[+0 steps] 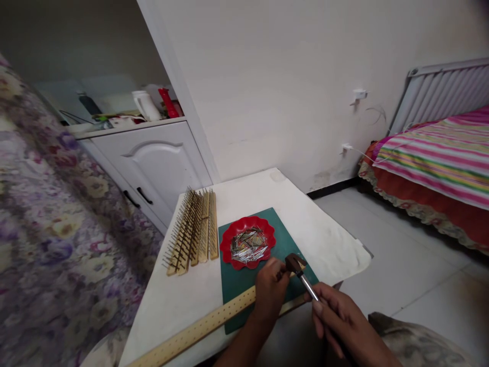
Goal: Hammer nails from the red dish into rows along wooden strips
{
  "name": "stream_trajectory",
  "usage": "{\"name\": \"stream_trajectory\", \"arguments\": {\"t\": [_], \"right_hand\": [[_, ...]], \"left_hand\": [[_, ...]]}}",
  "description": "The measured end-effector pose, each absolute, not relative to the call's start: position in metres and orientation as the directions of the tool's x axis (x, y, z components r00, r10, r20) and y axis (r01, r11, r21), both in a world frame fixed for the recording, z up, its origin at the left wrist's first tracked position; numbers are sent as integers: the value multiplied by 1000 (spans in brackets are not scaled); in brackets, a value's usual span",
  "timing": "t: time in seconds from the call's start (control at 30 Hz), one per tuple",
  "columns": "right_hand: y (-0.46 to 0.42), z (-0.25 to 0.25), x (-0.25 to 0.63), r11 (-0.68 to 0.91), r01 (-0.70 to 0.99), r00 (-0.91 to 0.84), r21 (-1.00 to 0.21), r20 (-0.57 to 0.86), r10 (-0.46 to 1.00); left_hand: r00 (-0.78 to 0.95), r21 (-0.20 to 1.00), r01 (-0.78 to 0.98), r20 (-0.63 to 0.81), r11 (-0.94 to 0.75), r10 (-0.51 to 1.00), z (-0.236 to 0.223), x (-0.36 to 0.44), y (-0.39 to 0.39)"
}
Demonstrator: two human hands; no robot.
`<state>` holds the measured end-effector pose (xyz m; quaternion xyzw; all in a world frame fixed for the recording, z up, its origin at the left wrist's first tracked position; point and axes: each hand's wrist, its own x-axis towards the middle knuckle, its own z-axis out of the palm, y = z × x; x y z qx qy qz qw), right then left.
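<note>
My right hand (336,313) is wrapped round the handle of a claw hammer (307,287), whose dark head lies just right of my left fingertips. My left hand (270,285) rests over a long wooden strip (214,322) with rows of small holes, its thumb and fingers pinched together. Whatever sits in that pinch is too small and hidden to make out. Beyond the left hand, a red scalloped bowl (228,235) holds many loose nails (250,245). Bowl and part of the strip lie over a green cutting mat (236,295).
Several wooden strips studded with upright nails (194,224) stand at the left of the white table (244,196). A white cabinet (153,163) and a floral curtain (76,229) are to the left. A bed with a striped cover (439,153) stands at the right.
</note>
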<state>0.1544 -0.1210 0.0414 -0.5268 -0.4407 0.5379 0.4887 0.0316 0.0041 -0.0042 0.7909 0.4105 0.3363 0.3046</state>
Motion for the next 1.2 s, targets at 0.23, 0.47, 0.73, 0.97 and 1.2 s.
{"name": "stream_trajectory", "arguments": {"t": [0.23,0.47,0.73,0.97,1.2], "right_hand": [[-120,43,154,-145,-52,16,-988,-146,989],[-120,43,161,-88,-114,62,-990,-95,994],[-120,38,159,-96,-117,59,-989,-103,993],[-120,40,156,-132,-82,18,-988,-134,991],[-120,36,156,-134,-86,3,-987,-135,991]], "left_hand": [[428,753,454,284,-476,858,-2,31,4],[441,763,414,309,-497,842,-4,30,4],[444,773,407,299,-487,845,-7,29,4],[437,774,426,278,-469,856,-5,30,4],[436,760,432,295,-485,850,-6,31,4]]}}
